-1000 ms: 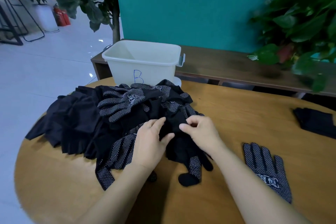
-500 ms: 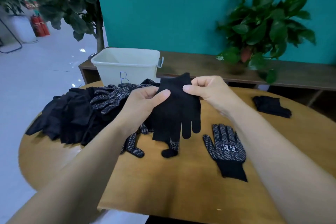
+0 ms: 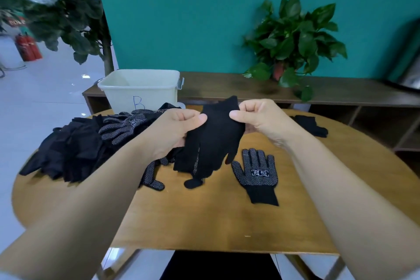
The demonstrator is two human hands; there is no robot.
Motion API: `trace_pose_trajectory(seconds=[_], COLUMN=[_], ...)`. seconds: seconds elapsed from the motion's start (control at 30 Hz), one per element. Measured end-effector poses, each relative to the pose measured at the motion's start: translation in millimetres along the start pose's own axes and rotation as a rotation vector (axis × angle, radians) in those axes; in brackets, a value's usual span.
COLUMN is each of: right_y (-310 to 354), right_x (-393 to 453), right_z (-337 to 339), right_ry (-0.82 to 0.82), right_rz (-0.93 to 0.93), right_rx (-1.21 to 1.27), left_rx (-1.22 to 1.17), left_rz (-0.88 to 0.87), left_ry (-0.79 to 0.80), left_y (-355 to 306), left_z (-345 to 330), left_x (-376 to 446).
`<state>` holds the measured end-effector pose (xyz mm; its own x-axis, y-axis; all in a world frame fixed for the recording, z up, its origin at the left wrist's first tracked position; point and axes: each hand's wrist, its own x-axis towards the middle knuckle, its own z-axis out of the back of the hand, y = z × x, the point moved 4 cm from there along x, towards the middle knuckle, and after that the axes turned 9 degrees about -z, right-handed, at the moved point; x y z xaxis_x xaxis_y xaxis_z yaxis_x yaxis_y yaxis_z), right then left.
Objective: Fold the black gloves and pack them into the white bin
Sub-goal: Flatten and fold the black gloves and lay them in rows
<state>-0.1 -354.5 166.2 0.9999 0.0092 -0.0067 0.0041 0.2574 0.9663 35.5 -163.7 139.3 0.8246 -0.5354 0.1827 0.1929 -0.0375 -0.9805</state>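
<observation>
A black glove (image 3: 216, 136) hangs above the table, cuff up and fingers pointing down. My left hand (image 3: 175, 129) pinches its left edge and my right hand (image 3: 256, 118) pinches its right edge near the cuff. A heap of black gloves (image 3: 91, 145), some with white grip dots, covers the left part of the round wooden table (image 3: 216, 218). One dotted glove (image 3: 256, 173) lies flat, palm up, below my right hand. Another black glove (image 3: 311, 124) lies at the far right of the table. The white bin (image 3: 141, 91), marked with a blue B, stands behind the heap.
A low wooden bench (image 3: 250, 92) runs behind the table along the teal wall, with a potted plant (image 3: 293, 38) on it. A leafy tree (image 3: 68, 13) stands at the left. Bare wood shows at the table's near side.
My hands have lifted one black glove out of the heap and now hold it up by its cuff end. The view has tilted up and back from the table.
</observation>
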Motion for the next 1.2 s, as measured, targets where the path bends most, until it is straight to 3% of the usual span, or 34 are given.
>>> trace_pose_trajectory(seconds=[0.43, 0.6, 0.87, 1.2], right_y=[-31.3, -56.7, -100.5, -113.1], right_x=[-20.7, -28.5, -24.7, 2.6], right_z=[47.0, 85.2, 154.5, 229.4], right_ry=[-0.036, -0.166, -0.266, -0.418], right_rz=[-0.013, -0.033, -0.132, -0.095], right_rx=[0.032, 0.125, 0.125, 0.051], left_rx=[-0.007, -0.046, -0.066, 0.082], left_rz=[0.016, 0.015, 0.071, -0.040], left_ry=[-0.011, -0.029, 0.096, 0.017], left_y=[9.7, 24.0, 54.2, 63.2], left_z=[-52.8, -95.4, -155.1, -195.6], left_x=[28.5, 52.9, 106.6, 194.4])
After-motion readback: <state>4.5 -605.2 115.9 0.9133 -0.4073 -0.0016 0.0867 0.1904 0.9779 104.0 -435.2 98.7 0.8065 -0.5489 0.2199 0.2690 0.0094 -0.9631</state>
